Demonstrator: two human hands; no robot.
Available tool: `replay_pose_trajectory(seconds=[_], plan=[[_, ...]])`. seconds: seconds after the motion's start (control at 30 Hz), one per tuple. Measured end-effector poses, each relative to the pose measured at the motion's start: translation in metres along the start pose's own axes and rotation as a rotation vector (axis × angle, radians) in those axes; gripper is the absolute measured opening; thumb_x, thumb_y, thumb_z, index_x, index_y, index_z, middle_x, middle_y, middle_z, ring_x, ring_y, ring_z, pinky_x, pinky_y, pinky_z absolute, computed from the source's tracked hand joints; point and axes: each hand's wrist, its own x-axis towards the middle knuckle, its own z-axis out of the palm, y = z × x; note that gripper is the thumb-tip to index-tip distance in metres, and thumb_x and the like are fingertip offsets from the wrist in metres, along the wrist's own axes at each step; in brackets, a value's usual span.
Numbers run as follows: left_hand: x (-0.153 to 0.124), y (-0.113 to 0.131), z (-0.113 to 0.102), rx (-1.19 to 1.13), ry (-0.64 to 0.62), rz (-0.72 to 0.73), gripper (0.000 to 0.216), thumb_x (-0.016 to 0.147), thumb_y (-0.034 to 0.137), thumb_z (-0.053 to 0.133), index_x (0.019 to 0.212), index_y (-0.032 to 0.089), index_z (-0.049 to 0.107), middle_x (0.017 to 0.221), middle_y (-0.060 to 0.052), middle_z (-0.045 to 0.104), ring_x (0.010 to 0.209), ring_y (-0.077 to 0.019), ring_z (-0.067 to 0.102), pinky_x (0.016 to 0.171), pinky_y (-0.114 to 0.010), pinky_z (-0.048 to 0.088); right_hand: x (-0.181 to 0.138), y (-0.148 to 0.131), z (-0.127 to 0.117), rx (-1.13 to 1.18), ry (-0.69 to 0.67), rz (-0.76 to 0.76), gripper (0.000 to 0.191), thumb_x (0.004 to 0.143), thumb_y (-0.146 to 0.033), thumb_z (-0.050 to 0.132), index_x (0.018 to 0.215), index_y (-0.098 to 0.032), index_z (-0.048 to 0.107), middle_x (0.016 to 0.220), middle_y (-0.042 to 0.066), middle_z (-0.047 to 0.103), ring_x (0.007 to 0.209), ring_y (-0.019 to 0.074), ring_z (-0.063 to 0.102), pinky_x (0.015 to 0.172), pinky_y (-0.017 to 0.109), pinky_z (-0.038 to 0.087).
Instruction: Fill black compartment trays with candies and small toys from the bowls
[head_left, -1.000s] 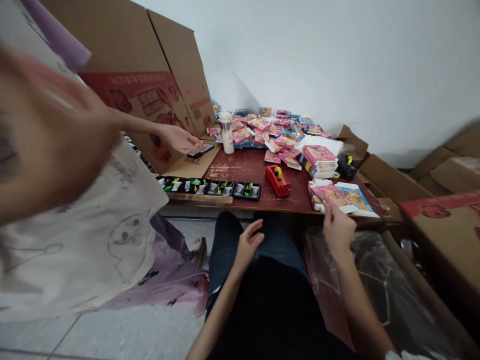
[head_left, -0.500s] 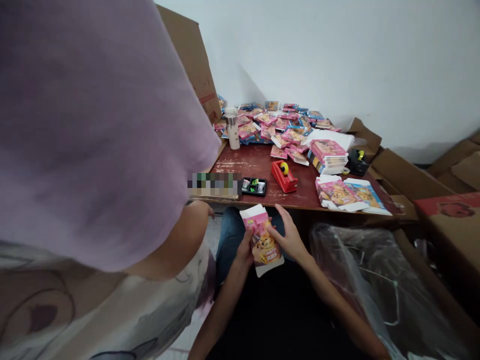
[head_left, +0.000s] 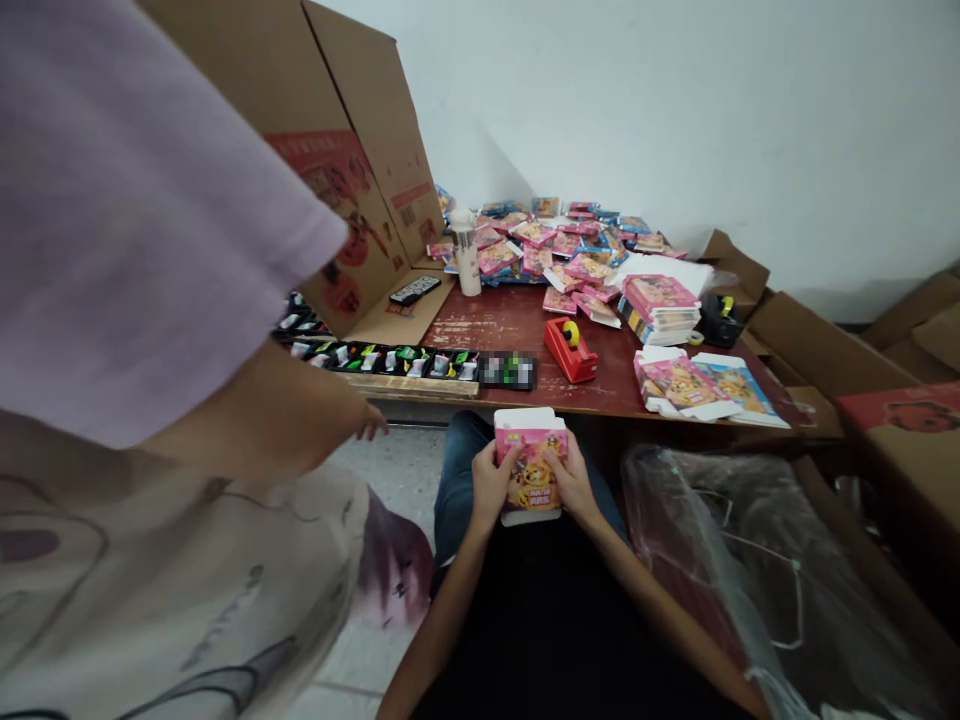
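Over my lap I hold a pink printed carton with a cartoon dog on its front and white flaps at top and bottom. My left hand grips its left edge, thumb on the front. On the opposite edge, my right hand grips it the same way. The hidden fingers are behind the carton. Beyond my hands, at the table's front edge, lies a black tray, partly blurred out. A red tape dispenser with yellow tape stands to its right.
Flat cartons and a carton stack lie at the right. Many filled-looking boxes are heaped by the wall, beside a bottle. A row of black trays runs left. A co-worker's arm reaches in. A plastic-lined box stands right.
The carton has turned upright and looks opened out wider. My right hand has closed onto its right edge. The co-worker has moved left, uncovering the tray row and a phone.
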Motion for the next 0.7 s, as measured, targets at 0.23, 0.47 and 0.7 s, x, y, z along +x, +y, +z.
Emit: replay_pose_trajectory(seconds=[0.23, 0.47, 0.7], plan=[[-0.007, 0.005, 0.003, -0.176, 0.065, 0.050, 0.055, 0.082, 0.043, 0.052, 0.130, 0.017, 0.038, 0.107, -0.010, 0.063, 0.097, -0.0211, 0.060, 0.083, -0.030, 0.046, 0.005, -0.002, 0.000, -0.022, 0.028, -0.060, 0.047, 0.080, -0.036, 0.055, 0.123, -0.023, 0.044, 0.117, 0.008, 0.057, 0.104, 0.0206, 0.057, 0.091, 0.035, 0.046], [-0.014, 0.002, 0.007, -0.091, 0.065, 0.090, 0.049, 0.089, 0.041, 0.039, 0.131, 0.017, 0.035, 0.116, -0.011, 0.057, 0.106, -0.0203, 0.054, 0.090, -0.029, 0.039, 0.011, 0.005, -0.003, 0.051, -0.034, 0.037, 0.032, 0.075, -0.034, 0.057, 0.102, -0.025, 0.043, 0.089, 0.001, 0.059, 0.072, 0.0148, 0.057, 0.065, 0.027, 0.047], [-0.013, -0.001, 0.008, -0.054, 0.084, 0.071, 0.033, 0.088, 0.045, 0.037, 0.086, 0.019, 0.057, 0.078, -0.002, 0.059, 0.074, -0.0159, 0.055, 0.075, -0.025, 0.042, 0.011, 0.010, 0.000, -0.043, 0.189, -0.125, 0.022, 0.078, -0.037, 0.053, 0.068, -0.020, 0.044, 0.086, 0.003, 0.058, 0.081, 0.0164, 0.054, 0.075, 0.029, 0.044]])
